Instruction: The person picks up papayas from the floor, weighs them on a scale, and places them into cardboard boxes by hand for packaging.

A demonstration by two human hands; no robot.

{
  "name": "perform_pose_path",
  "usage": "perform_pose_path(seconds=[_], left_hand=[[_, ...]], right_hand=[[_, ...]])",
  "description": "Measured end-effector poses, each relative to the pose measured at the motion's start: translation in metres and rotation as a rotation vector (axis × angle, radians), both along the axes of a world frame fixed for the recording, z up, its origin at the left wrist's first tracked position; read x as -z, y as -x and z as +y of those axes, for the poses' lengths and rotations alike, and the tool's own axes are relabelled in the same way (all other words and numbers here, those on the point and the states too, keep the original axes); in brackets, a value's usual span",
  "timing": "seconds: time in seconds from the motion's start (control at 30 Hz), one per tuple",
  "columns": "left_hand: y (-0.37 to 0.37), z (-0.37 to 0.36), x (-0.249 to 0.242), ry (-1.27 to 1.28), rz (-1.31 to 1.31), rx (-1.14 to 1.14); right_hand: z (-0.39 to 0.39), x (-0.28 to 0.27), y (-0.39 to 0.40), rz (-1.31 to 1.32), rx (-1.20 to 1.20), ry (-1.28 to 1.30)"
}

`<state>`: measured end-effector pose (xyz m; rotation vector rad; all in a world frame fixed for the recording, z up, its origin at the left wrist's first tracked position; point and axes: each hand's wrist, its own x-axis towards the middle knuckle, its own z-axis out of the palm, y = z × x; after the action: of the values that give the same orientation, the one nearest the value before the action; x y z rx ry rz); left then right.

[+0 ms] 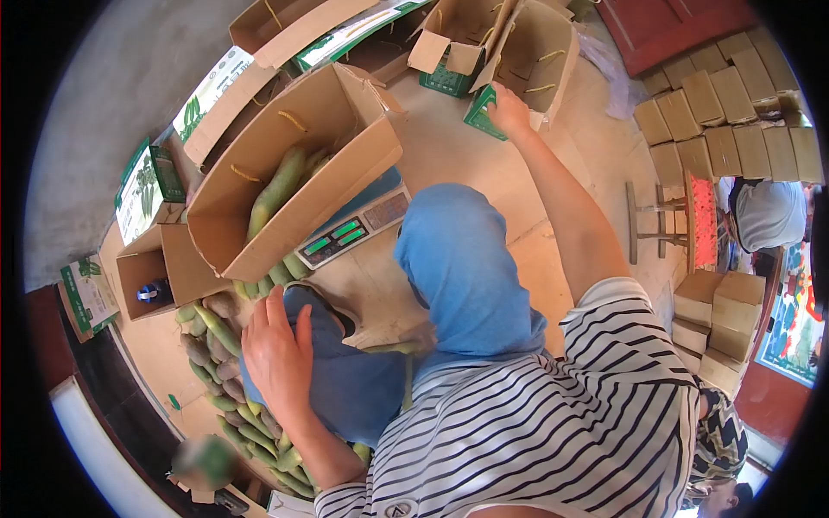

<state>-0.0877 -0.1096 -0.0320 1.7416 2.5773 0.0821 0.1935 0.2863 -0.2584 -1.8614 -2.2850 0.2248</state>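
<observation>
My right hand [508, 110] reaches forward and grips the green printed flap of an open cardboard box [553, 56] with a yellow cord handle. My left hand [281, 358] is over my bent left knee, fingers extended and holding nothing. Ahead of it, a large open cardboard box [345, 164] sits on a digital scale [354, 233] whose display is lit green. Inside that box lie long green vegetables [276, 192], partly hidden by its walls. More long green vegetables [250, 427], possibly radishes, are heaped on the floor beside my left leg.
More open cartons [453, 43] line the wall ahead. To the left stands a small carton [164, 272] with a blue item inside. Stacked brown boxes [717, 104] and a red-covered bench [701, 223] are at right, near other people. Tiled floor [466, 164] lies ahead.
</observation>
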Motion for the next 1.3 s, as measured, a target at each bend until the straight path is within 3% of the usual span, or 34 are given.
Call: perform_pose_path(seconds=[0.1,0.27,0.5,0.6,0.67,0.7,0.73,0.77,0.8,0.9,0.97,1.03,1.07,1.2,1.27,1.3], left_hand=[[0.001,0.000,0.001,-0.007,-0.003,0.018],[0.001,0.000,-0.001,-0.012,-0.013,0.014],[-0.001,-0.001,-0.001,-0.037,-0.019,0.009],[-0.001,0.000,0.001,-0.088,-0.023,0.035],[0.001,0.000,0.002,-0.097,-0.083,0.030],[0.002,0.000,0.000,-0.104,-0.142,0.032],[0.002,0.000,0.005,-0.146,-0.170,0.033],[0.000,0.002,0.005,-0.199,-0.179,0.042],[0.000,0.001,0.011,-0.229,-0.212,0.070],[-0.006,0.003,0.025,-0.414,-0.208,0.119],[-0.016,0.002,0.024,-0.666,-0.266,0.099],[-0.020,-0.005,0.025,-1.065,-0.308,0.084],[-0.017,-0.021,0.027,-1.105,-0.328,0.036],[0.014,-0.119,0.094,-0.901,-0.340,-0.326],[0.020,-0.201,0.159,-0.536,-0.529,-0.704],[0.018,-0.253,0.196,-0.274,-0.401,-0.743]], right_hand=[[-0.008,0.005,-0.023,-0.060,0.044,-0.090],[0.000,-0.006,-0.061,-0.147,0.096,0.058],[-0.002,-0.018,-0.035,-0.219,-0.019,0.145],[0.004,-0.007,-0.034,-0.162,-0.009,0.071],[0.000,-0.035,-0.014,-0.155,-0.065,-0.099],[-0.004,-0.055,-0.001,-0.096,-0.186,-0.200],[-0.020,-0.082,0.019,0.157,-0.356,-0.288],[-0.037,-0.113,0.044,0.276,-0.423,-0.139],[-0.049,-0.133,0.068,0.374,-0.613,-0.151],[-0.137,-0.202,0.154,0.618,-0.807,0.202],[-0.177,-0.226,0.192,0.481,-1.013,0.209],[-0.195,-0.213,0.226,0.330,-1.183,0.153],[-0.203,-0.205,0.242,0.254,-1.257,0.117],[-0.187,-0.126,0.258,0.055,-1.332,-0.017],[-0.188,-0.123,0.259,-0.067,-1.271,0.066],[-0.189,-0.124,0.259,-0.132,-1.238,0.107]])
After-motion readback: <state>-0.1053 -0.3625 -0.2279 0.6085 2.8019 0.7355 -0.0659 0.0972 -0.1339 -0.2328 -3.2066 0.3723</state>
